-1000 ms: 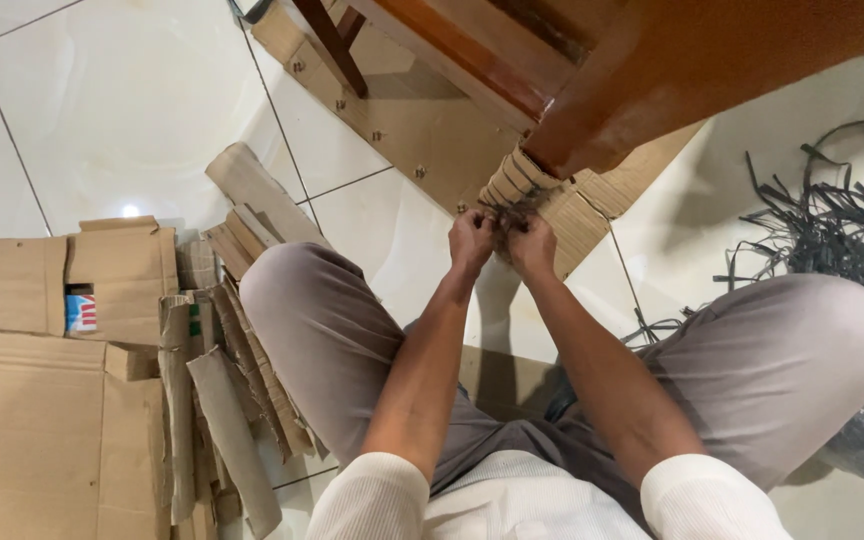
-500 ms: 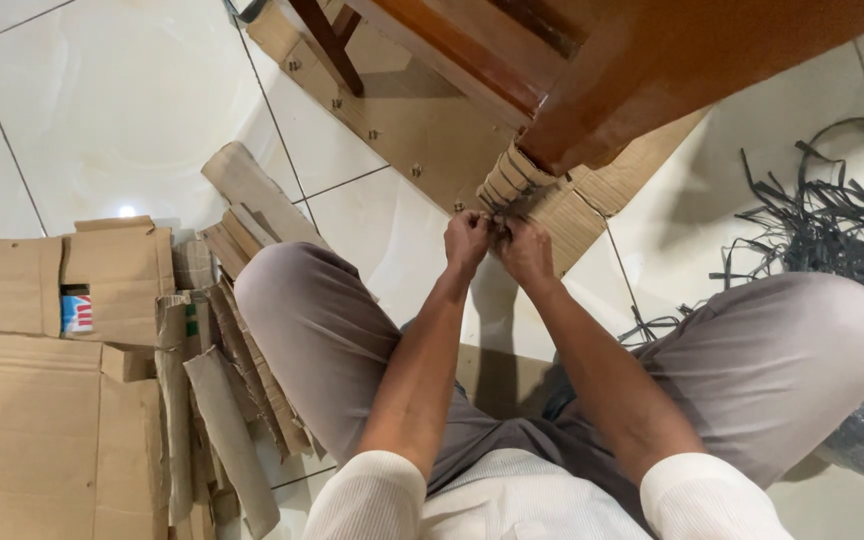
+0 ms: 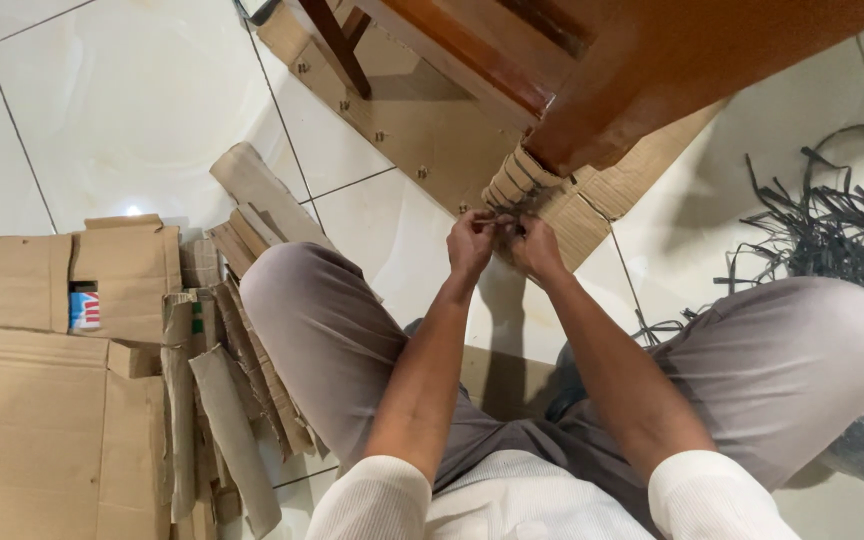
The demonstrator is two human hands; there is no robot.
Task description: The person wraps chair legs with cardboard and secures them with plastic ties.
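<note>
Seen from above: a seated person's two hands are held close together at a folded wad of cardboard strips [image 3: 530,190] wrapped round a wooden furniture leg [image 3: 642,90], just above a white tiled floor [image 3: 132,110]. The left hand [image 3: 472,243] and right hand [image 3: 536,247] are curled, fingers pinched together at the wad's lower edge — what exactly is gripped can't be told. Flattened cardboard boxes [image 3: 72,280] are piled to the left w/ torn strips; dark plastic strapping [image 3: 832,230] lies tangled at right.
</note>
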